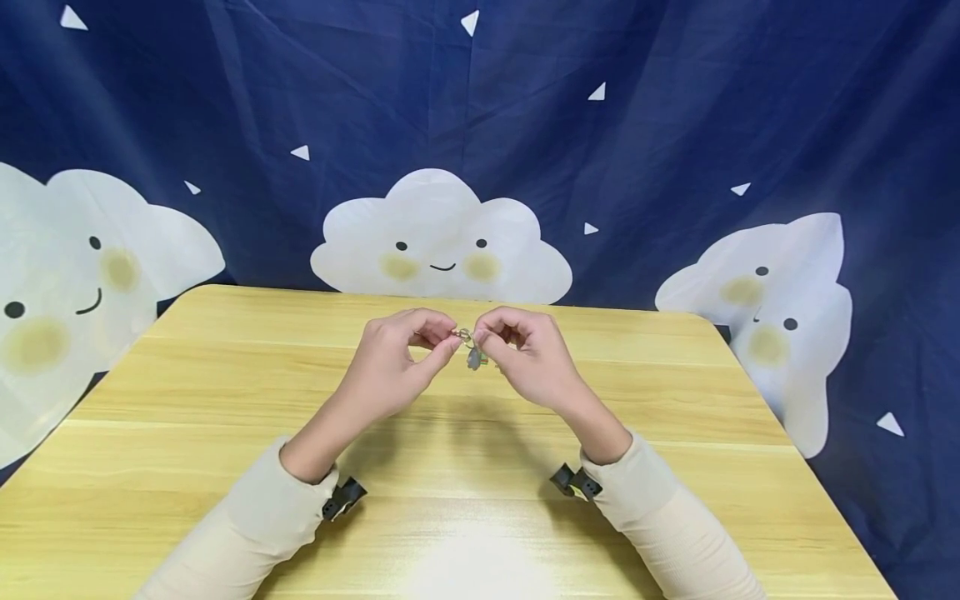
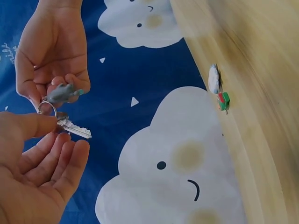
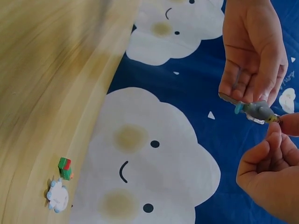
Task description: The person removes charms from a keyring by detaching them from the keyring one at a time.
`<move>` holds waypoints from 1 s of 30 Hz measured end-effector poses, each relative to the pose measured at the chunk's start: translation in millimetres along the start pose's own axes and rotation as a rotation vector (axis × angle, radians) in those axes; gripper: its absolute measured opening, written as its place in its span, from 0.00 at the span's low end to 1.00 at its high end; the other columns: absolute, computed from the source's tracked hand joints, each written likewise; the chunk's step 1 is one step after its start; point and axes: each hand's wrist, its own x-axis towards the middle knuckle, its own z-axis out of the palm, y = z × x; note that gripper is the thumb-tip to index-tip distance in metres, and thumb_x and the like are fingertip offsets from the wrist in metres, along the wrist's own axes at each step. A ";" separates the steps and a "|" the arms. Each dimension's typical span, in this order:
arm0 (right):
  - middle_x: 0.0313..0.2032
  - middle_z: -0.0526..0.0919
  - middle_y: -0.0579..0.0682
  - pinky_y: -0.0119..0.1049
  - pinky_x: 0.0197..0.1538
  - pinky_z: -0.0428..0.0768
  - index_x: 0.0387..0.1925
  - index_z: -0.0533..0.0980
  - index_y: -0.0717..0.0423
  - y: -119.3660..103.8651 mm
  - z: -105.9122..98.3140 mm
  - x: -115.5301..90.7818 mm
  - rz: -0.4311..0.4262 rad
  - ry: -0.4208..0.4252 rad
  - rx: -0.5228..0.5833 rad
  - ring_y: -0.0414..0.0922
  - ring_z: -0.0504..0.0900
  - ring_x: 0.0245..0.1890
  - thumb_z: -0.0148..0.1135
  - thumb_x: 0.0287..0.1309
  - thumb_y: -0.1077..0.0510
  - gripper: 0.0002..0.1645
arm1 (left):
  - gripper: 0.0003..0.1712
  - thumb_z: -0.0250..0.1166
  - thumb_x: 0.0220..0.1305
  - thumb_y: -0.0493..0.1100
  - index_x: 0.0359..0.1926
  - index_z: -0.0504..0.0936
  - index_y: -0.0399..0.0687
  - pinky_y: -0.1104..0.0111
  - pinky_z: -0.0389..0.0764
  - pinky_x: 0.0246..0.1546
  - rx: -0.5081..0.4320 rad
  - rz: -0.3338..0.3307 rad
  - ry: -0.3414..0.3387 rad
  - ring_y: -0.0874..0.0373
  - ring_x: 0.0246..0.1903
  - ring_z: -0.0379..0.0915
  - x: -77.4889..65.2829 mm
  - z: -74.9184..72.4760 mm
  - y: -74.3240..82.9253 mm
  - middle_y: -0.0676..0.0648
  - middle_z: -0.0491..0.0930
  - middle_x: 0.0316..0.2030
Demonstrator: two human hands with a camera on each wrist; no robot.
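Above the table, both hands meet over a small metal key ring [image 2: 46, 106]. The thumb and forefinger of my left hand [image 1: 390, 358] pinch the head of a silver key [image 2: 77, 129], its toothed blade sticking out. My right hand [image 1: 534, 354] pinches the ring from the other side. Beside its fingertips hangs a small grey figure charm [image 3: 259, 111] with a turquoise bit at one end and yellow at the other. The fingers partly cover the ring, so how key and charm join it cannot be made out.
On the wooden table [image 1: 225, 375], near the far edge, lie a small green and red charm [image 3: 65, 168] and a white charm with pale blue edges [image 3: 58, 196]. A navy curtain [image 1: 525, 100] with printed clouds hangs behind the table.
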 end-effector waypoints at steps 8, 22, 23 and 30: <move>0.26 0.81 0.49 0.31 0.21 0.66 0.35 0.83 0.60 -1.4 -0.1 -1.2 0.047 0.023 0.032 0.43 0.67 0.18 0.59 0.67 0.67 0.08 | 0.05 0.68 0.68 0.36 0.42 0.87 0.39 0.67 0.86 0.39 -0.002 -0.017 -0.013 0.59 0.34 0.83 -0.9 1.4 -1.2 0.49 0.86 0.34; 0.24 0.80 0.48 0.31 0.20 0.66 0.34 0.84 0.60 1.0 1.3 -0.6 0.034 0.026 0.032 0.44 0.68 0.17 0.61 0.67 0.67 0.07 | 0.01 0.72 0.64 0.37 0.37 0.89 0.45 0.67 0.84 0.38 -0.020 0.131 0.045 0.62 0.33 0.80 -1.3 1.2 2.6 0.53 0.86 0.33; 0.24 0.80 0.48 0.31 0.20 0.67 0.34 0.84 0.60 1.0 1.3 -0.6 0.033 0.026 0.033 0.44 0.68 0.17 0.61 0.67 0.66 0.07 | 0.02 0.72 0.64 0.37 0.37 0.89 0.45 0.67 0.84 0.38 -0.019 0.134 0.046 0.62 0.33 0.80 -1.3 1.4 2.8 0.53 0.86 0.33; 0.24 0.81 0.48 0.31 0.20 0.66 0.34 0.84 0.58 0.9 1.6 -0.5 0.040 0.028 0.042 0.44 0.68 0.18 0.61 0.67 0.66 0.07 | 0.03 0.74 0.62 0.39 0.35 0.88 0.45 0.67 0.82 0.36 -0.006 0.135 0.047 0.61 0.33 0.78 -1.6 2.1 3.3 0.53 0.86 0.32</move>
